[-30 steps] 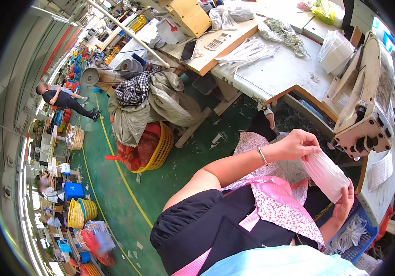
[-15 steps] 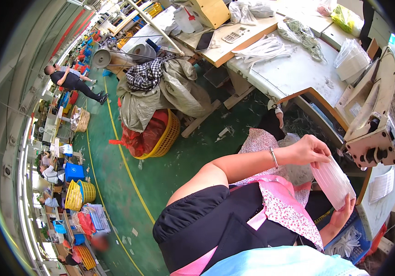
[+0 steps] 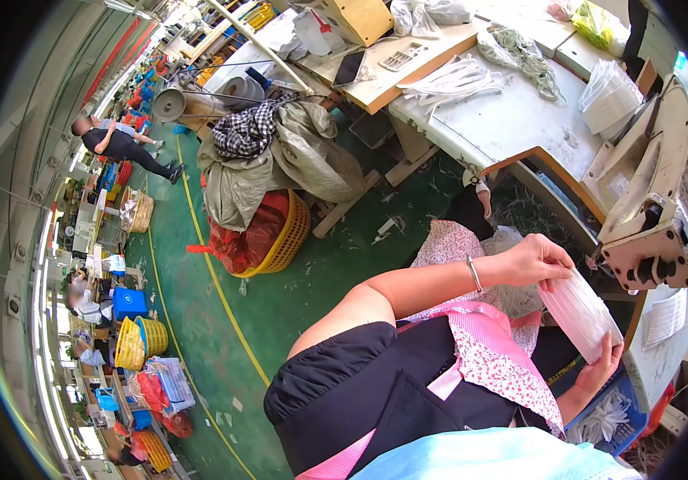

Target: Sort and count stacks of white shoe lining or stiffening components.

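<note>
A flat bundle of thin white strips (image 3: 580, 314), laid side by side, hangs slantwise over my lap. My left hand (image 3: 542, 262), with a metal bangle at the wrist, pinches the bundle's upper end between thumb and fingers. At the lower end my right hand (image 3: 600, 370) grips the bundle, its thumb along the edge and the other fingers partly hidden behind. Just beyond the bundle is the pale head of a sewing machine (image 3: 648, 216). Below my right hand, a blue basket (image 3: 636, 428) holds loose white strips.
The worktable (image 3: 512, 132) carries white bands (image 3: 452, 82), a coil of cord (image 3: 520, 60) and a clear packet of strips (image 3: 609, 100). Another strip bundle (image 3: 664, 318) lies right of my hands. A yellow basket (image 3: 286, 240) with red bags stands on the floor. Far left, a person (image 3: 124, 144) stands.
Both hands keep the same hold on the bundle, hardly moved. The surroundings have shifted slightly left in the picture.
</note>
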Tool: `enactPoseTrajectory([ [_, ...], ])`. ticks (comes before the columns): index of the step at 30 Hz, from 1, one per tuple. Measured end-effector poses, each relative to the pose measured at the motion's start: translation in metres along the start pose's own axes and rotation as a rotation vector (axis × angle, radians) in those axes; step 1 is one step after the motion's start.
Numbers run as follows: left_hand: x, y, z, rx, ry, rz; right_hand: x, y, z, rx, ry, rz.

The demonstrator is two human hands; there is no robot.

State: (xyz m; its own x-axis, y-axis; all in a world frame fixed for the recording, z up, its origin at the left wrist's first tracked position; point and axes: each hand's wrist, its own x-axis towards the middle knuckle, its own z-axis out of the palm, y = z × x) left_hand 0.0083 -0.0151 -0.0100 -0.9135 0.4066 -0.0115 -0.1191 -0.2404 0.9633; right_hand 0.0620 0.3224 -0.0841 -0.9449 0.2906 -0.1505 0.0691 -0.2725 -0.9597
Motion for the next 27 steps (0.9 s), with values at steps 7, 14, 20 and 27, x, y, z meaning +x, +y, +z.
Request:
enactPoseTrajectory([
  [7,0.002,-0.002,0.001,0.035,-0.006,0.008,-0.005,-0.007,0.007,-0.061,0.019,-0.044],
  [14,0.003,-0.007,0.003,0.039,-0.027,-0.003,-0.006,-0.003,0.001,-0.051,0.032,-0.048],
  [20,0.002,-0.007,0.004,0.012,-0.015,-0.026,-0.007,-0.003,0.0,-0.046,0.037,-0.049],
  [27,0.002,-0.012,0.005,0.001,0.003,-0.041,-0.005,0.001,-0.006,-0.038,0.0,-0.062],
])
